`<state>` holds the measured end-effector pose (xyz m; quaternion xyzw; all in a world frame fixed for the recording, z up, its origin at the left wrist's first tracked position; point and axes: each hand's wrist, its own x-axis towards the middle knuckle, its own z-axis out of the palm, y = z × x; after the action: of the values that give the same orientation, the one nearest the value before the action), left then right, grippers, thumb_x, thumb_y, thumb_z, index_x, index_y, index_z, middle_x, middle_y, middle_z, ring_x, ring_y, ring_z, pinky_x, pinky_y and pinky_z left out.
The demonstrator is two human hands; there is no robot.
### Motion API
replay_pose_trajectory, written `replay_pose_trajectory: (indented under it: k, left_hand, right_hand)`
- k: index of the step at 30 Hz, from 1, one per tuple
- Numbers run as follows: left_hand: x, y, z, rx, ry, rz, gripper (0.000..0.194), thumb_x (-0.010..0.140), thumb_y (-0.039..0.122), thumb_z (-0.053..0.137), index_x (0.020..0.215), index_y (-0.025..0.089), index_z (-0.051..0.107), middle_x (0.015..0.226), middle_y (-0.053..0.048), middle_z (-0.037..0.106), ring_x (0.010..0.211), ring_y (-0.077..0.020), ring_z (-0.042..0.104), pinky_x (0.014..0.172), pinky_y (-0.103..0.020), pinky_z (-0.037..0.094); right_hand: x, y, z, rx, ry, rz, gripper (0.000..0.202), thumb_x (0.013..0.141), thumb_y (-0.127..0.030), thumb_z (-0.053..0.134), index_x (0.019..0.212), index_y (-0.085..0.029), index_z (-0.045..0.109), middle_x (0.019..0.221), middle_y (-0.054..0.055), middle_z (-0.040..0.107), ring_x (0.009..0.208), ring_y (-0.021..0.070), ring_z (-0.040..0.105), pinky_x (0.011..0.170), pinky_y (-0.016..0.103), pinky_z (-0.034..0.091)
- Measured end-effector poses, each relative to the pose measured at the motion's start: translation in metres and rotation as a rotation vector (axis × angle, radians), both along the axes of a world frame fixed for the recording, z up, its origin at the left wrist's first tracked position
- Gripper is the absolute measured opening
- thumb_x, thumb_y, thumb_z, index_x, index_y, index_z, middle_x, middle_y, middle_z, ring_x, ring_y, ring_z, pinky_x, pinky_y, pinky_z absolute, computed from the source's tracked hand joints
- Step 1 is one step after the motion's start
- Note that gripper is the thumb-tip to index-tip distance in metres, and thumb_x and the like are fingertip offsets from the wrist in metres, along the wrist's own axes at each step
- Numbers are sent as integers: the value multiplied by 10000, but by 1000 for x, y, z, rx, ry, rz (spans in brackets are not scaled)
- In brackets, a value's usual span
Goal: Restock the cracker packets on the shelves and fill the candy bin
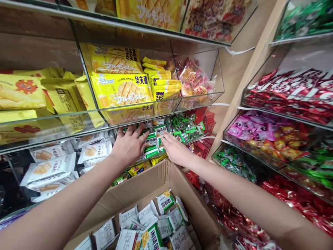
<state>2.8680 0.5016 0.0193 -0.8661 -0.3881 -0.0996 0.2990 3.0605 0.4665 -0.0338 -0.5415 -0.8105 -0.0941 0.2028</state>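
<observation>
Both hands reach into a clear shelf compartment that holds small green-and-white packets (160,131). My left hand (129,146) lies on the packets at the compartment's left side, its fingers spread. At the right side of the same packets, my right hand (173,148) touches them with fingertips stretched out and side by side. Neither hand grips a packet. Below the hands stands an open cardboard box (194,194) with many similar packets (151,238) lying loose inside, some showing their white backs.
Yellow waffle packs (125,89) fill the shelf above the hands. White wafer packs (52,165) lie to the left. Green candies (186,126) sit just right of the hands. Further right, clear bins hold red-and-white sweets (293,90) and pink sweets (255,125).
</observation>
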Motion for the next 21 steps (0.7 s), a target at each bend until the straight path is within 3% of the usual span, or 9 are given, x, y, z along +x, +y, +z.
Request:
replay_pose_trajectory:
  k: [4,8,10,14,18,21]
  left_hand:
    - [3,5,2,16,2,16,358,880,339,350,1114,209,588,1350,-85,458,1194,-358,364,915,-574,308]
    - [11,10,5,31,10,14,284,843,280,405,912,162,654,1248,-134,524,1083,-325,462,879,-488,352]
    - [14,12,7,30,8,24,262,823,261,422,849,152,658,1171,-147,562,1030,-315,494,846,-464,369]
    - [17,12,9,16,4,43,231,795,262,451,824,155,653,1105,-144,584,1015,-321,503,818,-458,371]
    - [16,10,11,1,8,53,228,789,290,469,832,160,652,1068,-135,595,997,-319,511,811,-459,370]
    - [16,9,12,-3,8,59,235,768,338,519,838,157,652,1081,-138,585,1008,-320,505,835,-457,360]
  right_hand:
    - [-10,3,1,-21,-92,-49,462,813,-29,338,1261,41,426,1348,251,379,1303,259,295,1088,383,255]
    - [-21,14,14,-28,-149,-137,469,833,-76,371,1289,35,390,1379,265,315,1302,297,285,1065,409,272]
    - [-20,20,22,-58,-204,-154,452,831,-48,347,1270,43,406,1348,270,360,1268,289,347,1031,395,313]
    - [-9,28,38,-86,-270,-76,311,781,-28,422,1037,-57,597,1111,160,574,1021,215,551,899,283,420]
    - [-9,21,40,-58,-300,-82,262,803,-40,413,968,-84,612,1053,155,553,930,231,552,778,321,458]
    - [-16,19,37,45,-356,-76,278,853,-66,351,950,-82,610,994,152,554,937,256,523,784,383,440]
